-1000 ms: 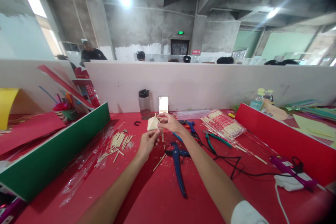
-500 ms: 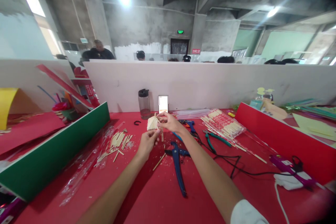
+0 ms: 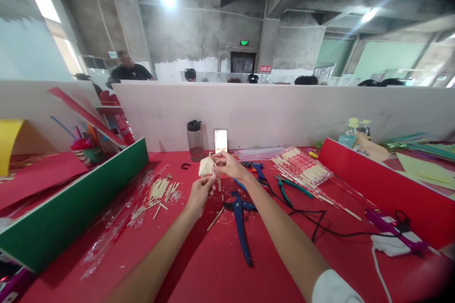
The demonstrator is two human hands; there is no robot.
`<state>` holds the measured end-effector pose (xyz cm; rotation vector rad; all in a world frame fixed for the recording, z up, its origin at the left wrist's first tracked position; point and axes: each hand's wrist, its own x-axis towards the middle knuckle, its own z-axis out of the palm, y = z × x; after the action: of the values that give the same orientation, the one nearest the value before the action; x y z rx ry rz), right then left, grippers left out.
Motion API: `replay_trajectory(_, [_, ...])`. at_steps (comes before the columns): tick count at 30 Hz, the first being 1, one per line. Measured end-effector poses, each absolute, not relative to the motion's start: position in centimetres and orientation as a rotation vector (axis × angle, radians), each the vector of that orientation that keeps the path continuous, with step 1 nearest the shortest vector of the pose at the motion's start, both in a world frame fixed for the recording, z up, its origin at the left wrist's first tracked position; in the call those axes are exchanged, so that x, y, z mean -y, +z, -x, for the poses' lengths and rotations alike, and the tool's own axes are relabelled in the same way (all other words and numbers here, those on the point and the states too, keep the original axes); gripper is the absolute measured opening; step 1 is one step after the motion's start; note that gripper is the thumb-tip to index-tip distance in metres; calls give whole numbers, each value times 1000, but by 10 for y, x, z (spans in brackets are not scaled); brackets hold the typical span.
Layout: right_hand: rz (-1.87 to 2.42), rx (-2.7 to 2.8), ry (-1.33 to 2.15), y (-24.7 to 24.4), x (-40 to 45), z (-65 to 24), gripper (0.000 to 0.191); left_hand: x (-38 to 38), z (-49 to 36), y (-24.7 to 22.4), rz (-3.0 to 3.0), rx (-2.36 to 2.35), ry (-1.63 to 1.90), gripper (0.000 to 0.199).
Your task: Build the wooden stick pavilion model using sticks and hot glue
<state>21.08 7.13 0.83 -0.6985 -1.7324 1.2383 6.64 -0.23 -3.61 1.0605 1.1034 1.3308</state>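
A small pale model roof made of wooden sticks (image 3: 206, 167) is held up over the red table, its slatted sides rising to a peak. My right hand (image 3: 227, 166) grips it from the right, fingers closed near the peak. Just below, my left hand (image 3: 199, 193) pinches at its lower edge with thumb and fingertips. A stick (image 3: 219, 183) points down beneath the roof by my right hand. Below the hands lies a blue-handled cutter (image 3: 241, 229). A loose stick (image 3: 215, 219) rests to the cutter's left, among small scraps.
Short cut sticks (image 3: 160, 190) lie in a pile at left. A dark bottle (image 3: 195, 141) and a phone (image 3: 221, 141) stand at the back. Green-handled pliers (image 3: 295, 188), a packet of sticks (image 3: 302, 166) and a black cable (image 3: 320, 220) are at right. Green (image 3: 88, 201) and red (image 3: 384, 189) boards flank the table.
Both hands and the stick roof stay almost still. In the background, a person at the left has shifted slightly to the left.
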Motion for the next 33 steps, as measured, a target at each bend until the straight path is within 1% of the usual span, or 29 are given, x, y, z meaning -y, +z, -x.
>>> replay_trajectory(22, [683,1712,1295,7,-72,-211,52,3,-62,-32,-1225,-1153,1336,48])
replay_trajectory(33, [693,1732,1249,9,-70,-210,50,5,-68,-34,-1175,-1168,1386,55])
